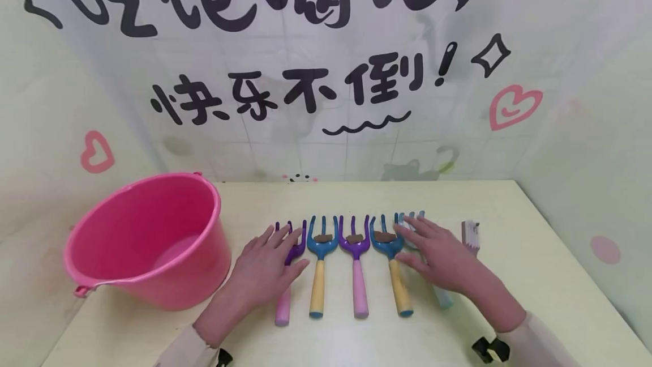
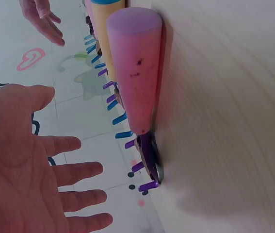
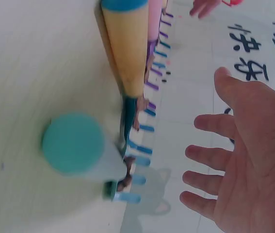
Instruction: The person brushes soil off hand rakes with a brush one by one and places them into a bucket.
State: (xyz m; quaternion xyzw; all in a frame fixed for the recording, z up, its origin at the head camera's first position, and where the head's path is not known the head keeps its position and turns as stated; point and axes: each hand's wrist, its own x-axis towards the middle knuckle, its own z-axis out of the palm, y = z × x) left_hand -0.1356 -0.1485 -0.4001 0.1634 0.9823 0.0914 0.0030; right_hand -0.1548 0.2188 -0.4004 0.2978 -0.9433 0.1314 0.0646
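Observation:
Several garden hand forks lie in a row on the table, tines toward the wall, with brown pieces on their heads. My left hand (image 1: 267,268) hovers, fingers spread, over a purple fork with a pink handle (image 2: 135,73). To its right lie a blue fork with a yellow handle (image 1: 317,290), a purple fork with a pink handle (image 1: 359,290) and another blue fork (image 1: 400,290). My right hand (image 1: 440,254) is held, fingers apart, above a light blue fork (image 3: 74,143), hiding much of it. Neither hand holds anything.
A pink bucket (image 1: 214,265) stands at the table's left, beside my left hand. A small object with pale bristles and a pinkish lower part (image 1: 471,237) lies right of the forks, partly behind my right hand. Printed walls (image 1: 336,157) enclose the table's back and sides.

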